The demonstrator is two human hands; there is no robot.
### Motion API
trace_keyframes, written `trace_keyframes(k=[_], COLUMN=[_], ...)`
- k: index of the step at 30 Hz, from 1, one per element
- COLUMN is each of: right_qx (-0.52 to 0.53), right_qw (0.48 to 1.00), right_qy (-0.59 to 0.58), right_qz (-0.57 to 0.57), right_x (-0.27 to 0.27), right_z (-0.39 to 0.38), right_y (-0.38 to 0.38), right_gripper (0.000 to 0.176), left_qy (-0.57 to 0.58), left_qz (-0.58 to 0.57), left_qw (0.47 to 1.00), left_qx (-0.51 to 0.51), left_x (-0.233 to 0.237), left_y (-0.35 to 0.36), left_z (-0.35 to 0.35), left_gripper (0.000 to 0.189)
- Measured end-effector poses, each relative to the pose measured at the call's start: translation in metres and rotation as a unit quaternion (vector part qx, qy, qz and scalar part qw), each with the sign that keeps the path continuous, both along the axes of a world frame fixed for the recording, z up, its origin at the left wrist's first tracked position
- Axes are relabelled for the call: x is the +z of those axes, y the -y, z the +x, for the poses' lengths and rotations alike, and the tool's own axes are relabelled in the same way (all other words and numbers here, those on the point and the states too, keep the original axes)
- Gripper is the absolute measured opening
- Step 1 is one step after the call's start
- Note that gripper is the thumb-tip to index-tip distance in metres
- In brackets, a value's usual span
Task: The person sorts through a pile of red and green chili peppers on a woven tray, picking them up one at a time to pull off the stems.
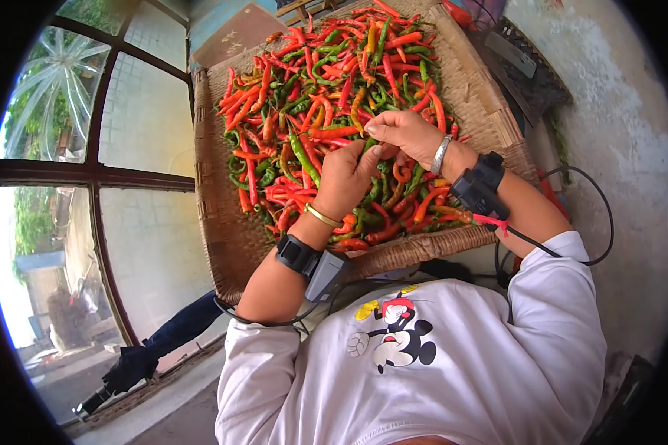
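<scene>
Red, green and orange chili peppers [304, 152] lie heaped in a large woven basket tray [226, 252]. Over the near middle of the heap, my left hand [346, 176] is closed, its thumb and fingers bent together. My right hand [412, 137] meets it from the right, with thumb and forefinger in a pinch. The fingertips of both hands almost touch. A bit of green shows between them, but whatever they grip is mostly hidden by the fingers. Just left of the right fingertips is an orange-yellow chili [358, 110] on the pile.
Window panes [147, 119] in a dark frame run along the left. A folded dark umbrella [174, 326] leans below them. Black cables [608, 215] loop from the wrist devices [326, 274]. A dark object with a grey handset-like piece [512, 55] stands beyond the tray's right edge.
</scene>
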State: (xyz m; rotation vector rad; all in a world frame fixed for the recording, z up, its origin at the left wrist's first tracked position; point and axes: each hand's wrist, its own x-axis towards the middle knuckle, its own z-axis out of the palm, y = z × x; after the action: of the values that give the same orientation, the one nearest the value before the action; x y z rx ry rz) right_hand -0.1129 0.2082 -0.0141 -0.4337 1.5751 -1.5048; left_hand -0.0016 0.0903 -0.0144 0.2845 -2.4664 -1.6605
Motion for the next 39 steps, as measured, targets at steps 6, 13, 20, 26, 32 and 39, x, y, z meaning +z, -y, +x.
trace_keyframes(k=[6,13,20,26,32,39], right_qx=[0.12,0.254,0.174,0.125,0.186,0.154], right_qw=[0.984,0.943,0.983,0.992,0.969,0.985], right_qy=[-0.099,-0.202,0.02,0.007,-0.124,-0.083], right_qz=[0.087,0.078,-0.058,-0.007,0.108,0.007], right_x=[0.017,0.029,0.021,0.007,0.008,0.015], right_z=[-0.006,-0.004,-0.007,-0.011,-0.003,0.002], right_y=[-0.006,-0.011,-0.013,-0.008,-0.004,-0.003], right_gripper=[0.026,0.022,0.029,0.033,0.036,0.04], left_qy=[0.03,0.012,0.087,0.112,-0.142,0.131], left_qz=[0.092,0.212,0.275,0.308,0.526,0.2], left_qw=[0.994,0.977,0.949,0.938,0.8,0.967], left_qx=[0.049,0.012,-0.129,-0.114,0.252,-0.093], left_x=[0.009,0.017,0.018,0.023,0.032,0.021], left_y=[0.014,0.026,0.052,0.088,0.116,0.052], left_z=[0.001,0.002,0.005,0.006,-0.014,-0.007], left_gripper=[0.025,0.022,0.021,0.02,0.036,0.035])
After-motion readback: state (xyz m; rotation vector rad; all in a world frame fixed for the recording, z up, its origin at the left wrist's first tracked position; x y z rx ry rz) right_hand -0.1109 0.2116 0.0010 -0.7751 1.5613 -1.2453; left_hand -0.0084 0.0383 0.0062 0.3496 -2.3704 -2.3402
